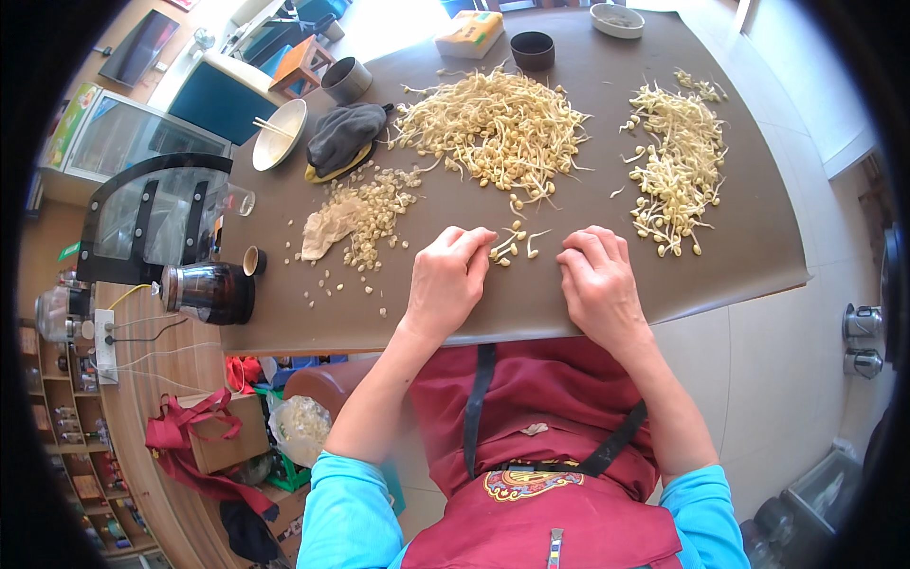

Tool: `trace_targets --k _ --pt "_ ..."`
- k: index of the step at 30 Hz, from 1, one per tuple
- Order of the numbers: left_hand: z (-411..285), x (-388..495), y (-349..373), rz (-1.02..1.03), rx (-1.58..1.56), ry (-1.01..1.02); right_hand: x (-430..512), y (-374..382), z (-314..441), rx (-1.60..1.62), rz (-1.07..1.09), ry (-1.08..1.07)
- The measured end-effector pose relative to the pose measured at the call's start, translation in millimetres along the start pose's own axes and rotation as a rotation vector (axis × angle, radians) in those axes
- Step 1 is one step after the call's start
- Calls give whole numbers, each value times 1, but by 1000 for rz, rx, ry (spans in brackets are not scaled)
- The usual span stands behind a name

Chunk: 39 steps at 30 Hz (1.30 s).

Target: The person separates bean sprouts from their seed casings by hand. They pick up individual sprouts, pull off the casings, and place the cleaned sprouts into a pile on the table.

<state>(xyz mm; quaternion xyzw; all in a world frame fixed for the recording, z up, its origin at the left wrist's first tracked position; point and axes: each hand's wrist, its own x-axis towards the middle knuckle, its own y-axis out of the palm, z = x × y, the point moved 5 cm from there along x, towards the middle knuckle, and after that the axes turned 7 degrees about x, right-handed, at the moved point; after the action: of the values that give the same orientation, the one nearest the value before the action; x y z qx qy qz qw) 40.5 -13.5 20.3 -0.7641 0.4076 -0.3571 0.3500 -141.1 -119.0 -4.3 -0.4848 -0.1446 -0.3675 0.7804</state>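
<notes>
Several loose soybean sprouts (pixel 519 245) lie on the brown table cover between my hands. My left hand (pixel 455 274) is just left of them, thumb and index finger pinched together at a sprout; whether it grips one is unclear. My right hand (pixel 596 274) rests to their right with bent fingers, its fingertips partly hidden. Beyond both hands spreads a large heap of sprouts (pixel 498 131). A second, longer heap of sprouts (pixel 679 167) lies at the right. On the left, beside a crumpled tissue (pixel 330 226), is a pile of small pale hulls or bean pieces (pixel 380 206).
Along the table's left side stand a white bowl with chopsticks (pixel 274 151), a dark grey cloth item (pixel 345 139), a small cup (pixel 254 261) and a dark glass pot (pixel 206 291). A tissue pack (pixel 469 35), a dark round container (pixel 532 51) and a white dish (pixel 616 21) stand at the far edge.
</notes>
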Motion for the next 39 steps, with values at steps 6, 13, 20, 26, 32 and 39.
trace_targets --k 6,13,20,26,32,39 --pt "10 5 4 134 36 21 0 0 1 -3 -8 1" --pt "11 -2 6 75 -25 33 0 -1 0 0 3 1" --pt "6 -11 8 18 -90 -24 0 0 0 -3 -4 -2" --pt "17 -2 2 41 -359 -235 0 -1 1 -3 -5 0" --pt "14 21 11 124 27 34 1 -1 1 2 0 8" --pt "8 32 -35 -356 572 210 1 -1 0 8 0 14"
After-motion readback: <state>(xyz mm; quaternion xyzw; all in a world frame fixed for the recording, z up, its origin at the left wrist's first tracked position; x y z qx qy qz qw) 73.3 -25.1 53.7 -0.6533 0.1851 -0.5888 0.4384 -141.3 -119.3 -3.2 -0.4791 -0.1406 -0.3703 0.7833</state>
